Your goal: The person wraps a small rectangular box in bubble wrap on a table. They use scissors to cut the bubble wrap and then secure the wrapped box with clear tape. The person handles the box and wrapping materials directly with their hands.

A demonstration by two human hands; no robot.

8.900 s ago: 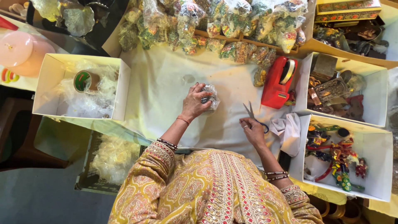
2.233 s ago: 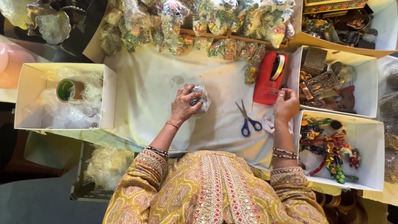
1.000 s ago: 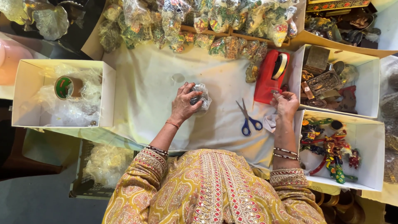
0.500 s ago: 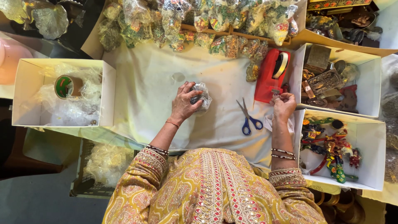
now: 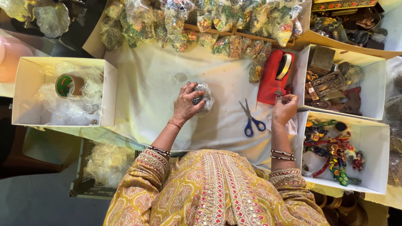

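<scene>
The left hand closes around a small clear-wrapped packet, pressing it to the white cloth at mid-table, seemingly to steady it. The right hand pinches at the front of the red tape dispenser, apparently drawing tape. Blue-handled scissors lie between the hands; white boxes line the table's right edge.

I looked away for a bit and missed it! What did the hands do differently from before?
The right hand let go of the blue-handled scissors, which now lie on the white cloth, and moved over to the red tape dispenser, fingers at its near end. The left hand stayed put, gripping the small clear-wrapped packet. The boxes did not change.
</scene>
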